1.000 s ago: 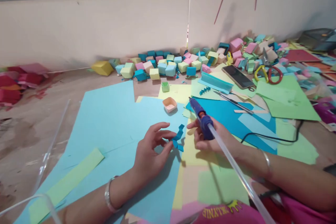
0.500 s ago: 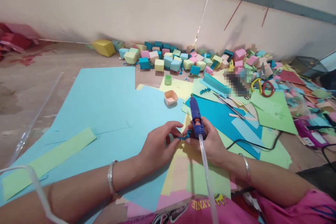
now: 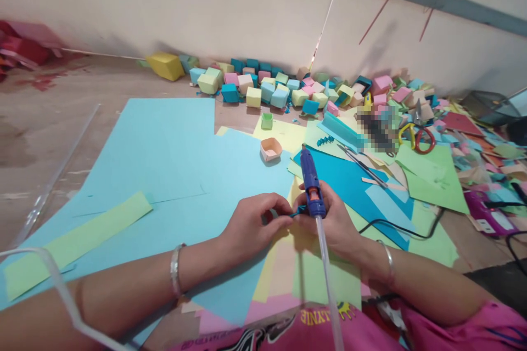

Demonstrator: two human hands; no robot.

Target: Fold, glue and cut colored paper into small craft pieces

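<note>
In my right hand (image 3: 335, 222) is a blue hot glue gun (image 3: 310, 178), its nozzle pointing away from me and a long clear glue stick (image 3: 327, 274) trailing from its back. My left hand (image 3: 255, 222) pinches the end of a small folded strip of dark blue paper (image 3: 298, 211). The strip's other end meets my right fingers, partly hidden behind the gun. Beyond my hands, a small open peach paper box (image 3: 270, 150) and a smaller green paper box (image 3: 267, 121) sit on the paper sheets.
Light blue sheets (image 3: 164, 159) cover the left, with a green strip (image 3: 82, 244) on top. Many small paper boxes (image 3: 253, 97) line the wall. To the right lie scissors (image 3: 424, 141), a metal pointed tool (image 3: 362, 164), a black cord (image 3: 399, 230) and paper scraps.
Both hands have shifted slightly right relative to each other, and the blue strip between them shows less of its length. The glue gun stays in my right hand; the view has tilted a little.
</note>
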